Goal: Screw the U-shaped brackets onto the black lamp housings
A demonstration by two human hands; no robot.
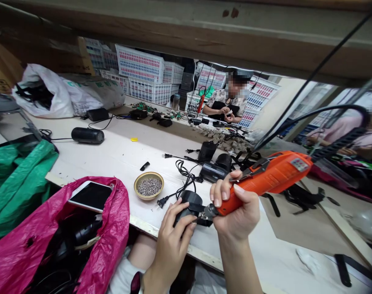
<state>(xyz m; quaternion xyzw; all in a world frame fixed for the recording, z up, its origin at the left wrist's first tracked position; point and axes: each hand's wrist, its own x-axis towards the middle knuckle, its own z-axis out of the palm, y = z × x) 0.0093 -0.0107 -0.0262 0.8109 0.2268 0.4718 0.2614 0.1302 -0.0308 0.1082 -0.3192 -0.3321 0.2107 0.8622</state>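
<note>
Here, the left hand (172, 232) is holding a black cylindrical housing (190, 199) near the tabletop's (118, 157) near edge, its fingers curling over the housing from the left. The right hand (237, 202) is gripping an orange electric screwdriver (274, 173), its fingers wrapping closely around the tool's front end. The screwdriver is pointing left toward the housing; whether its bit is touching, I cannot tell. Left of the housing, a shallow bowl (149, 199) is holding small metal screws (149, 187), and a black two-pin plug (162, 202) is lying between bowl and housing. At near left, a pink sack (120, 216) is carrying a white-framed tablet (90, 195). On the far side, another person (214, 100) is handling a small part.
</note>
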